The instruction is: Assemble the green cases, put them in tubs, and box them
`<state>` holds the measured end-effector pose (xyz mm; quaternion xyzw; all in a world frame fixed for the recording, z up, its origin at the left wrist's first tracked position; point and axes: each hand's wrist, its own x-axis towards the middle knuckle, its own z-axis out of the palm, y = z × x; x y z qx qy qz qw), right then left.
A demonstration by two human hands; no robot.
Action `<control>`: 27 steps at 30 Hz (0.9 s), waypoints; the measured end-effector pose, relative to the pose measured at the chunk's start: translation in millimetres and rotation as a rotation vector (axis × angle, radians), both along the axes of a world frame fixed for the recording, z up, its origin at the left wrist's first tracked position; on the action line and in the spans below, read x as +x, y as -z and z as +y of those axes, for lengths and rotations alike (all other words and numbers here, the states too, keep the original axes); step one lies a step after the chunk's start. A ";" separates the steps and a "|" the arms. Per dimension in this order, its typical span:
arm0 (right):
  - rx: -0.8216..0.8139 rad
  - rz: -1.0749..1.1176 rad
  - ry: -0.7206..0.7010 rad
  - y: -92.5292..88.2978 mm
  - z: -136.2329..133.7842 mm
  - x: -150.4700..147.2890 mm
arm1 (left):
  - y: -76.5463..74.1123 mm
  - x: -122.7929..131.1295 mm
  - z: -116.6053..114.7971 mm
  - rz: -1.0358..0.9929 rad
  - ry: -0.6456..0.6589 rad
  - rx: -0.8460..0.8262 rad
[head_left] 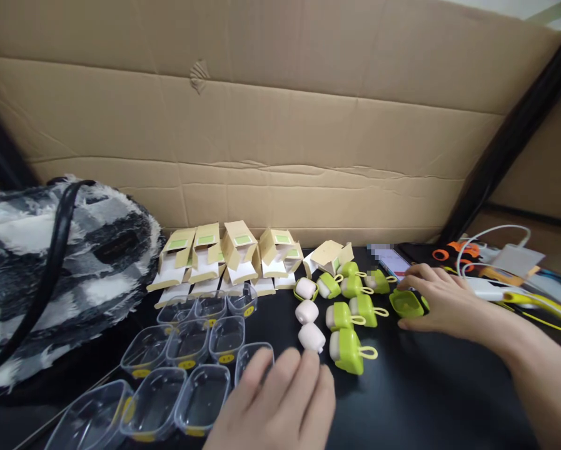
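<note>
My right hand (442,300) reaches in from the right, thumb and fingers around an open-topped green case (406,304) on the black table. My left hand (280,400) is at the bottom middle, slightly blurred, fingers stretched forward; its thumb is hidden. It partly covers a clear plastic container (253,357) and shows nothing held. Between the hands stand several green cases (349,351) with pale yellow loops, some with a white rounded piece inside. Two loose white rounded pieces (311,337) lie left of them, in front of another white piece (305,288) seated in a green case.
Several clear containers (202,394) with yellow stickers stand in rows at left. Opened small cardboard boxes (240,250) are gathered behind them. A furry black-and-white bag (74,269) sits far left. A phone (393,261), orange-handled tool and cables lie at right. A cardboard wall (280,125) closes the back.
</note>
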<state>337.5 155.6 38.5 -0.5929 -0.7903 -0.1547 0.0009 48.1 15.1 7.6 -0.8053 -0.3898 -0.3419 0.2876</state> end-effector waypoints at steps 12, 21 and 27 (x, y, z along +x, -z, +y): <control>-0.084 0.217 -0.045 9.3 13.3 12.2 | -6.1 24.7 45.6 0.302 -0.213 -0.420; 0.241 1.053 -0.557 -31.2 -53.0 -39.9 | -21.4 2.2 31.4 0.096 -0.037 -0.584; 0.101 1.078 -0.688 -9.3 -71.3 -72.4 | -32.9 -17.5 15.7 -1.002 0.442 -1.088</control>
